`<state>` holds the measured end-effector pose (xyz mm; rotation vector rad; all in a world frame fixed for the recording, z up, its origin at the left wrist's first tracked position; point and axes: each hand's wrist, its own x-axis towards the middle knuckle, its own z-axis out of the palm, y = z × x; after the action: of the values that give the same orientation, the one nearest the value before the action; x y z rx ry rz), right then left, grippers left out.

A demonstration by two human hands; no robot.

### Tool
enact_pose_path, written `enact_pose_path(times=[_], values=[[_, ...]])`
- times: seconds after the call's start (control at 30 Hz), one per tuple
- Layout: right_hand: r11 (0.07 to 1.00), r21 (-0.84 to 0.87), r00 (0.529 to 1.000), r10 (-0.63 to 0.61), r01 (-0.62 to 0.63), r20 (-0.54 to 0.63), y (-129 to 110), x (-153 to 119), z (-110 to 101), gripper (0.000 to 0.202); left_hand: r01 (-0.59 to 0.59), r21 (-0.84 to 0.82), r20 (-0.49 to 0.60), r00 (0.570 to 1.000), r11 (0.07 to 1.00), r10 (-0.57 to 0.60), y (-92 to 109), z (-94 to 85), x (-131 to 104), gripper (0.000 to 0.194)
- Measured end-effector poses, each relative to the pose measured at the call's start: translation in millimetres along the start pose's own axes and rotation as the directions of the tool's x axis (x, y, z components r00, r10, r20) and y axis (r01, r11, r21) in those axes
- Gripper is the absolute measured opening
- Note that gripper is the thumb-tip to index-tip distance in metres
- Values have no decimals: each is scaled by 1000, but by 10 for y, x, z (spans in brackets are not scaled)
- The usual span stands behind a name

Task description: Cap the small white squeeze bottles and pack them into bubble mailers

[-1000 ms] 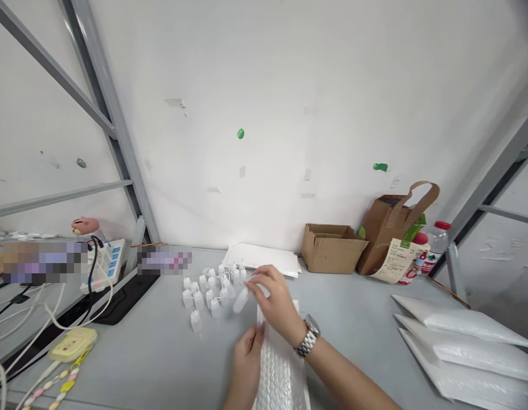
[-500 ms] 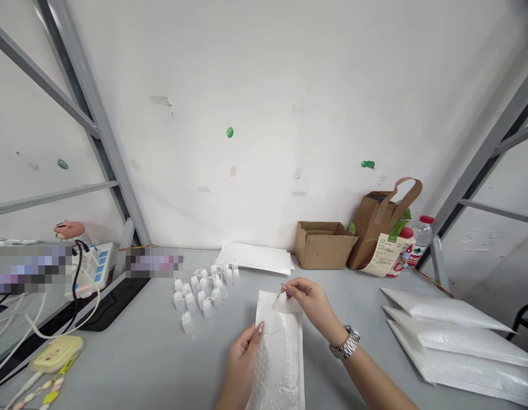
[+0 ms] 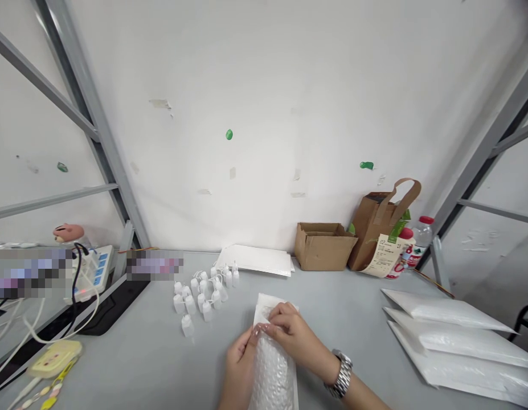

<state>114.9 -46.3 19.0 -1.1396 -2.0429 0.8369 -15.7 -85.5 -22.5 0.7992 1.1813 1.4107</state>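
Note:
A white bubble mailer (image 3: 274, 373) lies upright in front of me, its top end pointing at the wall. My left hand (image 3: 242, 356) grips its left edge, thumb on top. My right hand (image 3: 289, 333), with a metal watch at the wrist, lies over the mailer's upper part, its fingertips pressed together beside my left thumb. Whether those fingertips pinch the mailer's film or something small is hidden. Left of the mailer stand several small white bottles (image 3: 206, 310) in a loose cluster.
Flat white mailers (image 3: 257, 259) lie by the wall. Beside them are an open cardboard box (image 3: 326, 250), a paper bag (image 3: 366, 228) and a red-capped bottle (image 3: 422, 233). Filled mailers (image 3: 469, 347) are stacked at right. A power strip (image 3: 102, 267) and a yellow case (image 3: 54, 359) are at left.
My right hand has moved down and left from the mailer's top edge to my left thumb. The mailer has shifted slightly left, and its bubbled surface shows more clearly.

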Motion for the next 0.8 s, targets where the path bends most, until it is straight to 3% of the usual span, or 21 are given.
enact_pose_path(times=[0.07,0.13,0.17,0.23,0.3,0.33,0.5,0.7,0.8], values=[[999,47,979,33,-24,-200,26,-31,-29,23,14,-45,-113,993,999,-19,22,-15,5,44],[980,170,915,162,-105,-369,67,-67,-35,52,35,-123,-243,968,992,-64,63,-32,2,40],[953,259,909,243,-157,-340,84,-90,-28,62,49,-163,-281,955,985,-94,86,-38,-4,39],[858,435,947,319,-275,-29,98,-143,5,61,89,-216,-287,946,972,-151,130,-39,-21,42],[761,534,927,258,-368,271,85,-197,42,44,129,-229,-233,955,965,-183,155,-24,-42,49],[729,567,918,237,-384,318,70,-218,53,38,140,-224,-192,964,964,-184,158,-11,-53,52],[664,690,933,358,-287,44,4,-214,-32,39,120,-62,98,989,991,-113,89,71,-98,60],[706,687,938,331,-174,-102,-15,-138,-323,49,191,95,334,918,977,-212,-5,83,-148,51],[706,694,946,302,-140,-117,15,-144,-482,50,185,185,376,894,965,-243,-16,55,-148,47]])
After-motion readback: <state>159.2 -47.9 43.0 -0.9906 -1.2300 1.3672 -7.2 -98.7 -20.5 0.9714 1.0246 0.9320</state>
